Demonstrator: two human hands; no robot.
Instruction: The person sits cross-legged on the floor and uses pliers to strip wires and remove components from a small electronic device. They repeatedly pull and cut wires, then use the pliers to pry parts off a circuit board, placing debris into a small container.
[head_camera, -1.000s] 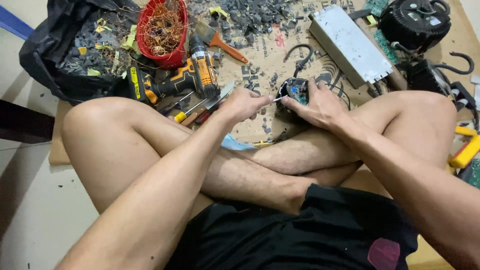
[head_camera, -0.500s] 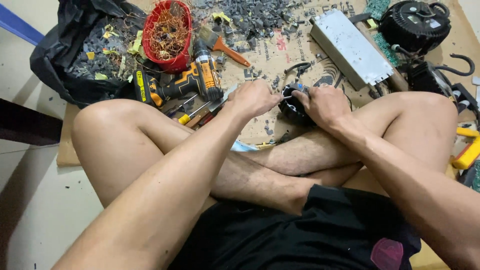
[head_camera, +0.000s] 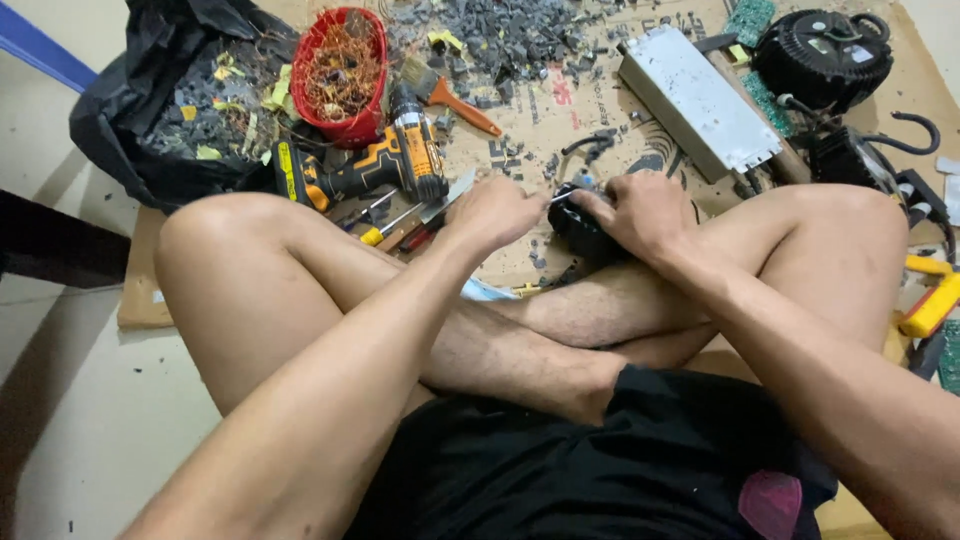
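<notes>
Two hands meet over a small black device (head_camera: 580, 232) resting near the crossed shins. Right hand (head_camera: 640, 212) curls closed around it; left hand (head_camera: 498, 212) pinches a thin tool (head_camera: 562, 197). Device looks rigid, light, best gripped by sides.

Printed brown cardboard sheet (head_camera: 560, 110) flat under clutter.

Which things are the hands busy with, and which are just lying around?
In use:
left hand
right hand
small black part, held by the right hand
thin metal tool, held by the left hand

Lying about:
cordless drill
red basket of wire
grey metal box
brush
black bag
</notes>
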